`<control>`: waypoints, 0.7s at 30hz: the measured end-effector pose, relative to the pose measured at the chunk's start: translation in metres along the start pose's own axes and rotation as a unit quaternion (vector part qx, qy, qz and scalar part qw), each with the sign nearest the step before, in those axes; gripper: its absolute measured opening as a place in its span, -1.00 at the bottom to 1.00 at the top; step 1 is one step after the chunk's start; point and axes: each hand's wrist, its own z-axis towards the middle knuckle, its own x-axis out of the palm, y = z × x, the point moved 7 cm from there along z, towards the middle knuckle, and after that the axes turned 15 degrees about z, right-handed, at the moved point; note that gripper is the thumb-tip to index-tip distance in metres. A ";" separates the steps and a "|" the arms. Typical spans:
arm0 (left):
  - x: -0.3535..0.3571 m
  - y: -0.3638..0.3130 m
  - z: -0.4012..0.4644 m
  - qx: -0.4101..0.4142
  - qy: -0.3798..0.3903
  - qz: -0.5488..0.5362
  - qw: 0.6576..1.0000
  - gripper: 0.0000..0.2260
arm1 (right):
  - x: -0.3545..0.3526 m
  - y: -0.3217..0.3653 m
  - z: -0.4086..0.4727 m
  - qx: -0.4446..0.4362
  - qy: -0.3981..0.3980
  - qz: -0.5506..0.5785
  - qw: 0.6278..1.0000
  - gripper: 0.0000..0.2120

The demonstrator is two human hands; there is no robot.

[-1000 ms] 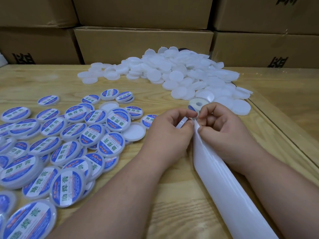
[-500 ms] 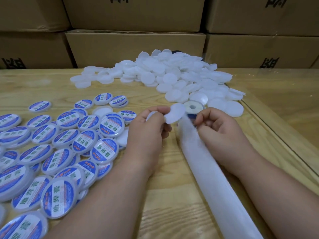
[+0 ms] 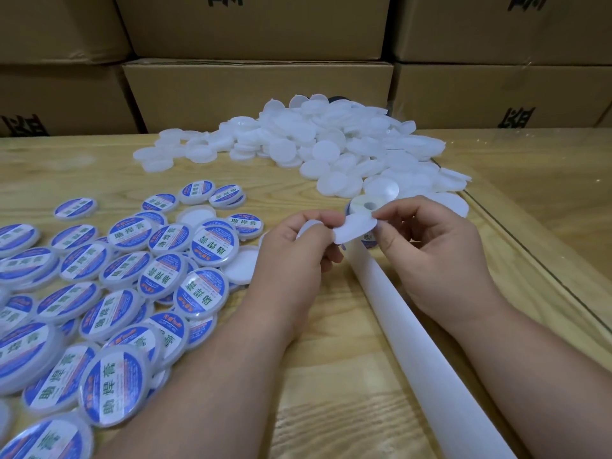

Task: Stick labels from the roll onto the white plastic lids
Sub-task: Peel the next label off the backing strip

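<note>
Backing strip (image 3: 430,352) is running from roll (image 3: 366,207) toward viewer. L hand (image 3: 291,256) is gripping white lid (image 3: 309,226), R hand (image 3: 427,246) fingertips (image 3: 381,216) are pinching label (image 3: 355,228) w/ L thumb, just above strip's far end.

the label roll (image 3: 367,207) sits mostly hidden behind the right hand (image 3: 430,246), its backing strip (image 3: 430,359) cut off below

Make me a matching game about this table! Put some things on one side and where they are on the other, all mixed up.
Things:
1. plain white lids
2. labelled lids
3. backing strip
4. cardboard boxes

Places:
A. spread over the table's left side
B. stacked behind the table
C. heaped at the table's far side
D. trailing between the two forearms

Pairs: 1-C, 2-A, 3-D, 4-B
</note>
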 end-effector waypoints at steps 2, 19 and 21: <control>0.001 -0.001 -0.001 0.001 0.005 -0.004 1.000 -0.80 | 0.000 0.000 0.000 0.009 -0.004 -0.004 1.000 -0.87; 0.007 -0.003 0.000 -0.032 0.070 -0.185 0.980 -0.68 | 0.001 -0.033 0.003 0.250 -0.010 0.246 0.937 -0.89; 0.006 -0.004 0.001 -0.023 0.050 -0.169 0.984 -0.67 | 0.003 -0.033 0.001 0.248 0.004 0.228 0.942 -0.87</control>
